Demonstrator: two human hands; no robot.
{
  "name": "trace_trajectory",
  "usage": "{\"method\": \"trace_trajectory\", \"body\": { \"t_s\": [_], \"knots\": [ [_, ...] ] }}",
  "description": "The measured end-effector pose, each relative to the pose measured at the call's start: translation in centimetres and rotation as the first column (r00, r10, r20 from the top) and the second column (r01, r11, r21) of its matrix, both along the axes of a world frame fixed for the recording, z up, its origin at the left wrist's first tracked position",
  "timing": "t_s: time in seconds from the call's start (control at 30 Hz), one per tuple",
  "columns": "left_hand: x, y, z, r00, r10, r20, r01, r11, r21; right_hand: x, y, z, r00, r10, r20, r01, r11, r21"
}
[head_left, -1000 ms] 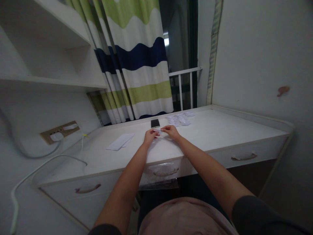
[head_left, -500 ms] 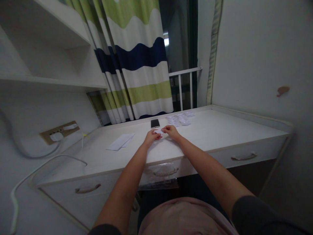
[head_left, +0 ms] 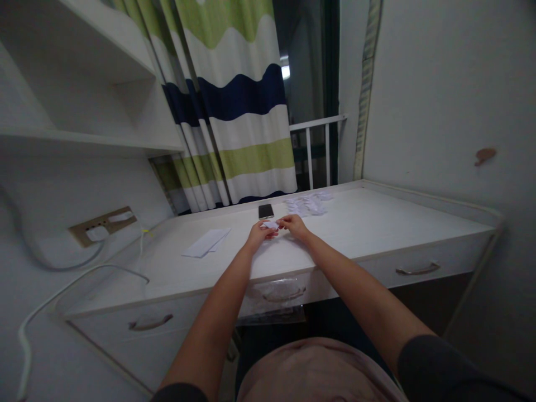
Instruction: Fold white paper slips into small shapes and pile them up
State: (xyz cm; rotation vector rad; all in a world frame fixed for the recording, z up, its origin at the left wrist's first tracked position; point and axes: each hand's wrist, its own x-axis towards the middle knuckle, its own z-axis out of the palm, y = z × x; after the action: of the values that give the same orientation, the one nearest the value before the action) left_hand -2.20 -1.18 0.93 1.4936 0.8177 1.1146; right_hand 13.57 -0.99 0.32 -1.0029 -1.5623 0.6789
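Note:
A small piece of white paper (head_left: 271,225) is held between my two hands, just above the desk. My left hand (head_left: 260,233) grips it from the left, thumb on top and fingers beneath. My right hand (head_left: 293,224) pinches its right edge between thumb and fingertips. The fingers partly cover the paper, so its folds cannot be made out. Several small folded white papers (head_left: 307,204) lie in rows behind my right hand. To the left of my hands rest flat white paper sheets (head_left: 206,243), overlapping one another.
A dark phone (head_left: 266,211) lies behind my left hand on the white desk (head_left: 377,223). At the left, a white cable (head_left: 113,267) crosses the desk edge below a wall socket (head_left: 100,226). A striped curtain (head_left: 247,134) hangs behind, and a shelf (head_left: 92,142) juts out upper left.
My hands stay in nearly the same place, with only slight finger movement around the paper. A little more of its white surface shows now.

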Motion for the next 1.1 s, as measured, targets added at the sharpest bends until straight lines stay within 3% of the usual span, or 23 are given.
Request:
{"method": "trace_trajectory", "body": {
  "t_s": [0.3, 0.5, 0.9, 1.1],
  "knots": [
    [0.06, 0.27, -0.03, 0.998, 0.042, 0.035, -0.04, 0.998, -0.049, -0.07, -0.28, 0.0, 0.999, 0.037, -0.02, -0.036, 0.999, 0.037],
    [0.06, 0.39, -0.09, 0.99, 0.044, 0.132, -0.036, 0.997, -0.061, -0.29, -0.12, -0.19, 0.992, 0.023, -0.122, -0.025, 0.999, -0.023],
    [0.23, 0.2, 0.14, 0.993, 0.03, 0.115, -0.02, 0.996, -0.087, -0.19, -0.06, -0.19, 0.992, -0.025, -0.124, 0.024, 1.0, -0.008],
    [0.1, 0.33, 0.05, 0.991, 0.016, 0.131, -0.004, 0.996, -0.088, -0.38, -0.08, -0.25, 0.99, 0.009, -0.141, -0.012, 1.0, -0.021]
  ]
}}
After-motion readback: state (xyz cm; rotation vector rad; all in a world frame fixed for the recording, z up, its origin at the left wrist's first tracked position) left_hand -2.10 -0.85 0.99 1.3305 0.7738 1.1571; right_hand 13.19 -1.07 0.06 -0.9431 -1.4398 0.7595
